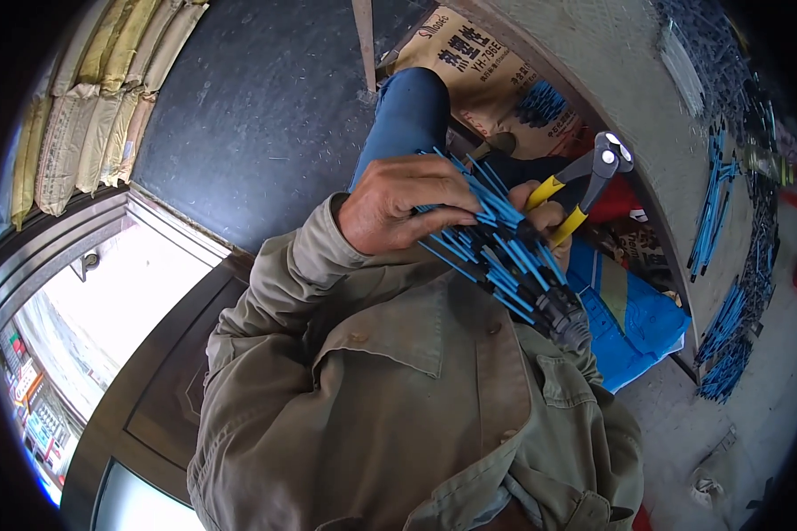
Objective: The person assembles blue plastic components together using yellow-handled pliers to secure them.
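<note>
In front of my chest is a bundle of thin blue and black plastic sticks (505, 265), with dark ribbed pieces at its near right end. My left hand (416, 202) reaches over from the left, its fingers closed on the blue sticks at the upper side of the bundle. Partly hidden behind the sticks, my right hand (547, 217) has its fingers around the yellow handles of end-cutting pliers (600, 166). The dark jaws of the pliers point up and away to the right, apart from the sticks. Whether the right palm also supports the bundle is hidden.
Loose blue and black sticks (713, 208) lie in heaps on the grey surface to the right. A brown printed paper sack (496, 84) is ahead, and a blue package (633, 323) sits by my right side. Stacked sacks (97, 115) stand at the far left beside a doorway.
</note>
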### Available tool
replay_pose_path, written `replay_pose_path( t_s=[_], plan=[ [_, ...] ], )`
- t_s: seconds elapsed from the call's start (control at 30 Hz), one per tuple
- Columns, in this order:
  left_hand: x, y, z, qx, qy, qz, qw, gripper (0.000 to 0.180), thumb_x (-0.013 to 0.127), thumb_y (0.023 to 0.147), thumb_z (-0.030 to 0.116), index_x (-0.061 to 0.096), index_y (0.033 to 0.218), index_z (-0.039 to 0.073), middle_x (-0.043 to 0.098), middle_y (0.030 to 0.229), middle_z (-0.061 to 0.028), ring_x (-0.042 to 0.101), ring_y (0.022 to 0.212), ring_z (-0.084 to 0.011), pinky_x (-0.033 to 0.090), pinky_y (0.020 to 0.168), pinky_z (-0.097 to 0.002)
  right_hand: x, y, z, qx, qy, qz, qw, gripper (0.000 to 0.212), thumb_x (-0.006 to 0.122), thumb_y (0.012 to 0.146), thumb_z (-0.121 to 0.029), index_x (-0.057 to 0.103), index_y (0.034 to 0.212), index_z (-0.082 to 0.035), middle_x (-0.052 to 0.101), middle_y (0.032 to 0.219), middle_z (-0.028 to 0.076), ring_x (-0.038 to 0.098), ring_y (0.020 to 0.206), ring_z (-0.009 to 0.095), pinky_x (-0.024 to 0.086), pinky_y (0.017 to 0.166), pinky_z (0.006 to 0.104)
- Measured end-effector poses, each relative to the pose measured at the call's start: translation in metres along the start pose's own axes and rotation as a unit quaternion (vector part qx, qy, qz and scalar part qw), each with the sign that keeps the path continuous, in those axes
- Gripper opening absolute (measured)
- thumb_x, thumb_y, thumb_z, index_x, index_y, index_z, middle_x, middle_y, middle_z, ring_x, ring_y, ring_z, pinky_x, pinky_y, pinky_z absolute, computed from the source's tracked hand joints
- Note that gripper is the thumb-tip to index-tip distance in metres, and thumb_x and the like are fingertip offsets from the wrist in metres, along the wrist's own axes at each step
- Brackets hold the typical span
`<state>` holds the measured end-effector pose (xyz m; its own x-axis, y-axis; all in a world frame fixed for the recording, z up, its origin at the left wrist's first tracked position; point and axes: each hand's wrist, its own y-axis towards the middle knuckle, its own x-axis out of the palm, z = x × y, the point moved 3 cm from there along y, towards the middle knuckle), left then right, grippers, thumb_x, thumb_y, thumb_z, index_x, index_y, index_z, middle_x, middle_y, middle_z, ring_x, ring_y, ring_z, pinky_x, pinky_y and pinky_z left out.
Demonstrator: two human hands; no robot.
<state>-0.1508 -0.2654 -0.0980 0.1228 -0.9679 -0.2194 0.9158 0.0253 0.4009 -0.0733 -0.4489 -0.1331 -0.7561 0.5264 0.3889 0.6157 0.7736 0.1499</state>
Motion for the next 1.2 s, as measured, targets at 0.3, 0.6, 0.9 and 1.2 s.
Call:
replay_pose_path(
  t_s=[0.3,0.6,0.9,1.2],
  plan=[
    [-0.004,0.005,0.003,-0.010,0.027,-0.023,0.999,0.026,0.066,0.075,0.001,0.063,0.100,0.002,0.061,0.077,-0.0091,0.060,0.068,-0.0226,0.047,0.061,-0.0313,-0.005,-0.001,-0.002,0.004,0.001,0.020,1.000,0.036,0.059,0.085,-0.039,0.054,0.088,-0.004,0.048,0.101,0.011,0.049,0.091,0.016,0.040,0.085,0.0305],
    [-0.002,-0.006,0.009,0.036,0.184,0.023,0.982,0.031,0.065,0.072,-0.002,0.061,0.103,-0.001,0.059,0.073,-0.0104,0.058,0.064,-0.0232,0.045,0.056,-0.0307,-0.013,0.006,0.011,-0.077,0.155,-0.048,0.984,0.028,0.056,0.088,-0.020,0.054,0.098,0.006,0.050,0.103,0.020,0.054,0.061,0.016,0.045,0.052,0.0245],
    [-0.011,-0.011,0.008,-0.051,0.101,0.014,0.994,0.031,0.069,0.073,0.004,0.061,0.103,0.001,0.060,0.070,-0.0089,0.060,0.061,-0.0220,0.047,0.055,-0.0301,0.002,0.009,0.004,-0.037,0.124,-0.014,0.992,0.020,0.057,0.087,-0.019,0.055,0.091,0.000,0.048,0.096,0.013,0.053,0.080,0.015,0.047,0.069,0.0252],
    [-0.014,0.032,0.016,0.031,-0.010,-0.057,0.998,0.027,0.070,0.071,0.004,0.063,0.096,0.004,0.061,0.080,-0.0095,0.060,0.075,-0.0231,0.047,0.065,-0.0316,-0.005,0.002,0.011,0.011,0.055,-0.009,0.998,0.032,0.057,0.087,-0.033,0.055,0.092,-0.001,0.048,0.101,0.011,0.049,0.090,0.016,0.039,0.083,0.0295]
  ],
)
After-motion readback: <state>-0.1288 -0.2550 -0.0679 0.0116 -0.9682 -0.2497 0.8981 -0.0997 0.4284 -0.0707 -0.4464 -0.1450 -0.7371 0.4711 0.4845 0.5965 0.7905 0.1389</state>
